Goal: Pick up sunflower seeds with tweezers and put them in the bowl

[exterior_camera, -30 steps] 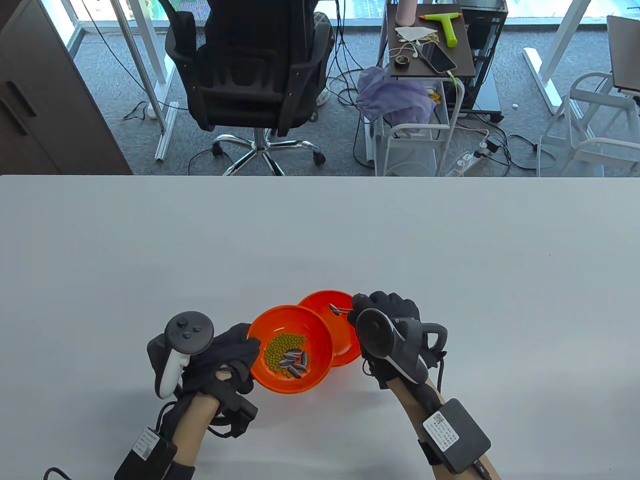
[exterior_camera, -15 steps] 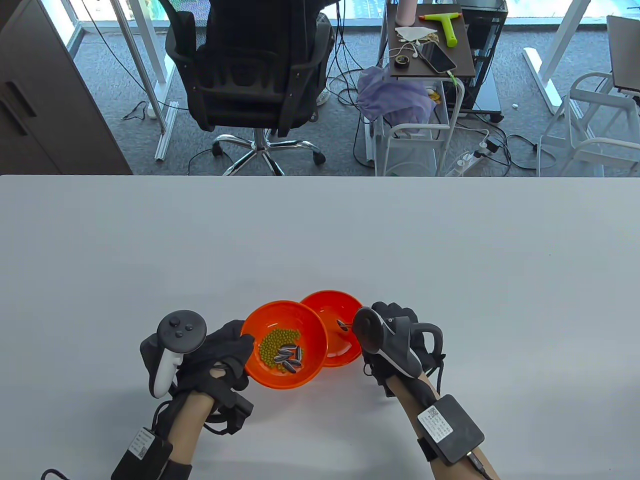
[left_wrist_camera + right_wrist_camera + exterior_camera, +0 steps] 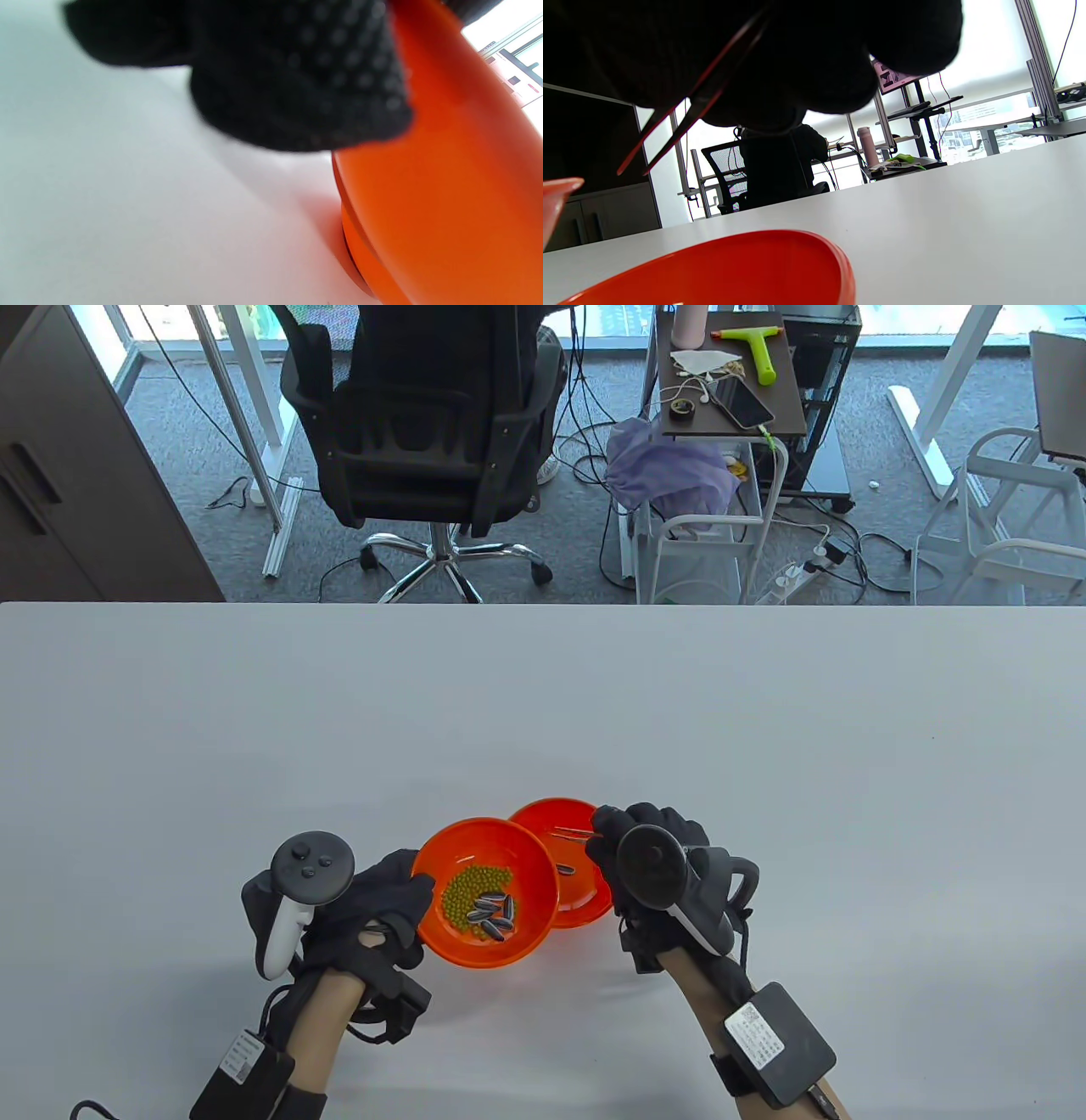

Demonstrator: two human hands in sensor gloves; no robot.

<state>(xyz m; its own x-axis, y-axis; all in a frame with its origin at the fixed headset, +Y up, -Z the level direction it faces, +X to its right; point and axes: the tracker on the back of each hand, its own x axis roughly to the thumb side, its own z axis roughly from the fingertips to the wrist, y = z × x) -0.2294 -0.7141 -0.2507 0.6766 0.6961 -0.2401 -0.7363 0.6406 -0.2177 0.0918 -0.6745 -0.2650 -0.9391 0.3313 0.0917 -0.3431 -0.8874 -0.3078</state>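
left hand (image 3: 386, 903) grips tilted near bowl (image 3: 485, 891), exposing seeds (image 3: 495, 914) | right hand (image 3: 653, 857) holds tweezers (image 3: 575, 835), tips apart, empty, over far bowl (image 3: 562, 861)

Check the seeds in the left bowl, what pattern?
The sunflower seeds are black with pale stripes, lying beside green peas; the table view shows them best.

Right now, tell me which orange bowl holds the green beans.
The nearer, left bowl, the one the left hand holds by its rim: green beans and several striped sunflower seeds lie in it. The far bowl, under the right hand's tweezers, holds one seed.
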